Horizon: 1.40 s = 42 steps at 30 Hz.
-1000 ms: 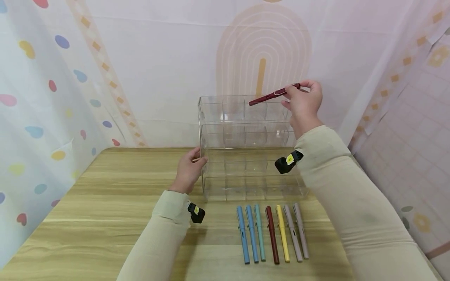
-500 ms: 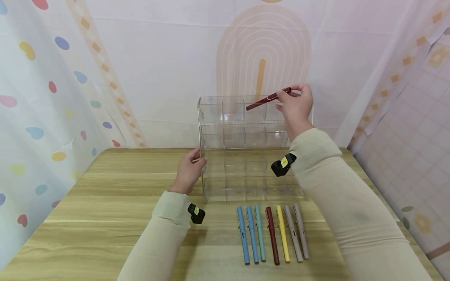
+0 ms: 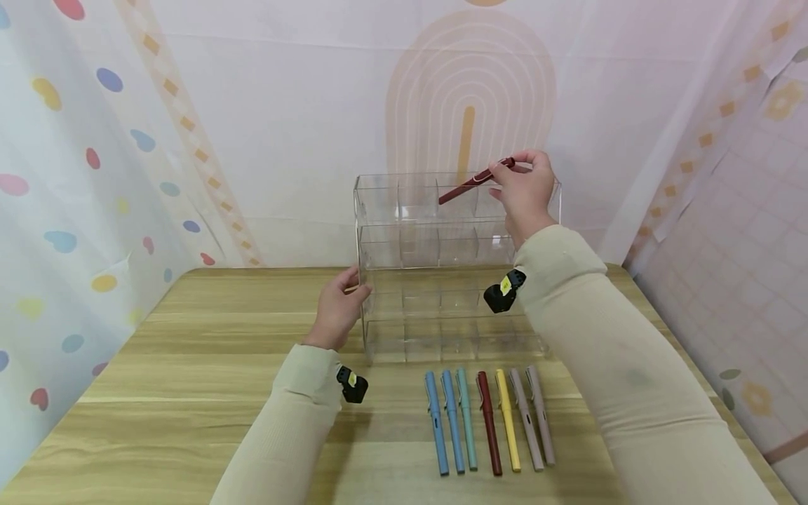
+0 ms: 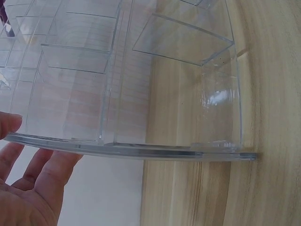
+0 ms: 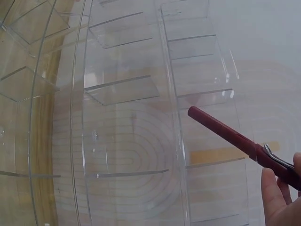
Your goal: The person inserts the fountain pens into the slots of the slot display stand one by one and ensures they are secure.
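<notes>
A clear acrylic pen rack (image 3: 381,223) with stepped rows of divided compartments stands on the wooden table. My left hand (image 3: 337,308) grips its left side panel (image 4: 155,151), thumb on one face and fingers on the other in the left wrist view. Up at the top row, my right hand (image 3: 530,191) pinches a dark red pen (image 5: 225,132) near its clip end. The pen slants down to the left, its lower end over the third top compartment from the left in the head view. Nothing lies in the rack's compartments.
In front of the rack several pens lie side by side: two blue pens (image 3: 437,424), a teal pen (image 3: 468,421), another dark red pen (image 3: 489,424), a yellow pen (image 3: 508,421) and two lilac-grey pens (image 3: 527,421). Patterned cloth (image 3: 284,140) hangs behind the table (image 3: 189,393).
My right hand has moved left and slightly down with the dark red pen, which now tilts more steeply. The left hand keeps its hold on the rack, and the pens on the table stay put.
</notes>
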{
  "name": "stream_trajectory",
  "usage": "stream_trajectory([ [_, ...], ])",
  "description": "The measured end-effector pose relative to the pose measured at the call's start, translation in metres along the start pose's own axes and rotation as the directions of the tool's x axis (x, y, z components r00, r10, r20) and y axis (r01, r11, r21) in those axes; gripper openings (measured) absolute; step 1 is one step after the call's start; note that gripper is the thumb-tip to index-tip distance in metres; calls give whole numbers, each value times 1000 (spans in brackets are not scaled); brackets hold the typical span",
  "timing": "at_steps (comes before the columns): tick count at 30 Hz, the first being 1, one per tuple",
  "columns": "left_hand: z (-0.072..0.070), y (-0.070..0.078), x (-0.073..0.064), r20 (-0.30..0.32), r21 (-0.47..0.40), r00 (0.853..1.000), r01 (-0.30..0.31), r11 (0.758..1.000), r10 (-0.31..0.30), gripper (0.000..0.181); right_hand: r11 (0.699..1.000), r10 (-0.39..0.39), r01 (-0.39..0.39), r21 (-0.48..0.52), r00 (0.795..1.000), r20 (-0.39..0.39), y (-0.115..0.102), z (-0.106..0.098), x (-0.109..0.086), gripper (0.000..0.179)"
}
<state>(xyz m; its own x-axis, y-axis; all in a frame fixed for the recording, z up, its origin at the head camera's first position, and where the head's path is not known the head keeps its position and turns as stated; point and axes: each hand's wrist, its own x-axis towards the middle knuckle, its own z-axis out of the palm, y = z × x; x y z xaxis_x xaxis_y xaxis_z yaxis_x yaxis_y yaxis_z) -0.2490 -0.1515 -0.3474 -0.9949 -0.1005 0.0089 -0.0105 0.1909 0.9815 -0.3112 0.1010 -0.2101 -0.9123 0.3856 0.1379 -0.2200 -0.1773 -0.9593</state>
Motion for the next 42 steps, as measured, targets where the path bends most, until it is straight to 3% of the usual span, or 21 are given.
stream_trajectory([
  [20,2,-2,2,-7,-1,1000,2,1000,-2,54,994,8,-8,-104,1000,-1,2,-4,5,23],
  [27,1,-1,1,-2,-1,1000,5,1000,-5,54,989,2,1,-146,1000,22,0,-9,1,32],
  [33,2,-1,2,-5,5,1000,-2,1000,2,54,988,-48,52,-145,998,37,-4,-27,-4,48],
  [42,1,0,-1,0,10,1000,-11,1000,11,53,984,-96,107,-142,992,78,-4,-71,-19,42],
])
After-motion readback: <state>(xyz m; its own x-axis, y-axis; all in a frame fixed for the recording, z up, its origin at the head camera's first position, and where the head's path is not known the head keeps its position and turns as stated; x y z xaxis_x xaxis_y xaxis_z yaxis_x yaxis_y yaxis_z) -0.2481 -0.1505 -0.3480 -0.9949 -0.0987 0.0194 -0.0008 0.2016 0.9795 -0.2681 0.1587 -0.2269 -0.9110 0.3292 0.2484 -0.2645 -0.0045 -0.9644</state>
